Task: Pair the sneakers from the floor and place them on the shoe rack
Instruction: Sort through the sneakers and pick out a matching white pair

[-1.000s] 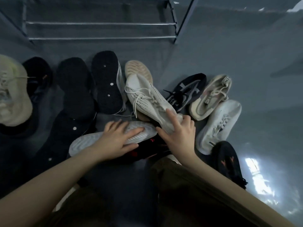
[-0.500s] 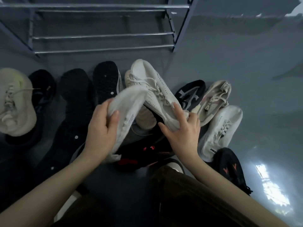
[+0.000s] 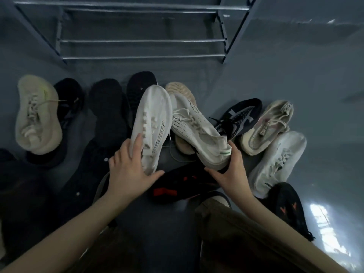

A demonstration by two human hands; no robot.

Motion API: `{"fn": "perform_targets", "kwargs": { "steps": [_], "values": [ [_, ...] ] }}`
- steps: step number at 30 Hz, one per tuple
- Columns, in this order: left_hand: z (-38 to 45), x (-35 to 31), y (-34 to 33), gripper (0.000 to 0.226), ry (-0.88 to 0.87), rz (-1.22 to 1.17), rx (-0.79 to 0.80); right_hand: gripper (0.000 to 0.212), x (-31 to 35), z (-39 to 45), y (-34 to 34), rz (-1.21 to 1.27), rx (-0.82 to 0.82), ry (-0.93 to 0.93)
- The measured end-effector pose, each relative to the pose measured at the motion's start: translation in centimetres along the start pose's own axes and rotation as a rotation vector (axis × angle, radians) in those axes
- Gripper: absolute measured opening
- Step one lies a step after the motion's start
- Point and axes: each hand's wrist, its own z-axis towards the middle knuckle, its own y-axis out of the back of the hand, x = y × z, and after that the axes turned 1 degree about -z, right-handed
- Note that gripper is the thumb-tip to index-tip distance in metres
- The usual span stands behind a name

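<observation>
Two white knit lace-up sneakers, one [image 3: 151, 123] upright beside the other [image 3: 197, 127], raised above mixed shoes before grey metal-bar shoe rack [image 3: 141, 41].

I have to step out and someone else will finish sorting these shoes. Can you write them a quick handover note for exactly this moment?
Left hand: grips a white knit sneaker at its heel end, toe pointing toward the rack.
Right hand: grips the heel of a second white sneaker, laces up, tilted.
The two look like a match and are held side by side above the pile.
Shoe rack: its visible bars carry no shoes.
Still on the floor: a cream sneaker at left, dark shoes, a black-and-red one under the hands, and light sneakers at right.
Done: first pair picked up. Left: rack it, then pair the rest.
</observation>
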Motion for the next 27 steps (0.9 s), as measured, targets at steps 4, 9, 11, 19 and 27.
{"fn": "perform_targets", "kwargs": {
  "steps": [4,9,11,19,27],
  "values": [
    [-1.0,0.9,-0.4,0.127,0.041,-0.056,0.074,0.098,1.9,-0.4,-1.1,-0.125,-0.069,0.055],
    [-1.7,2.6,-0.4,0.123,-0.013,-0.317,0.063,0.101,4.4,-1.7,-3.8,-0.198,-0.123,0.006],
    [-1.9,3.0,-0.4,0.116,0.006,-0.412,0.031,0.104,4.8,-1.8,-4.1,-0.234,-0.120,-0.004],
    [-2.2,0.7,1.4,0.097,0.022,-0.617,-0.146,0.115,6.2,-1.5,-4.0,-0.258,-0.092,-0.007],
    [2.5,0.4,1.4,0.090,-0.076,-0.270,-0.116,0.093,5.7,0.6,-3.4,-0.381,0.003,0.042]
  ]
}}
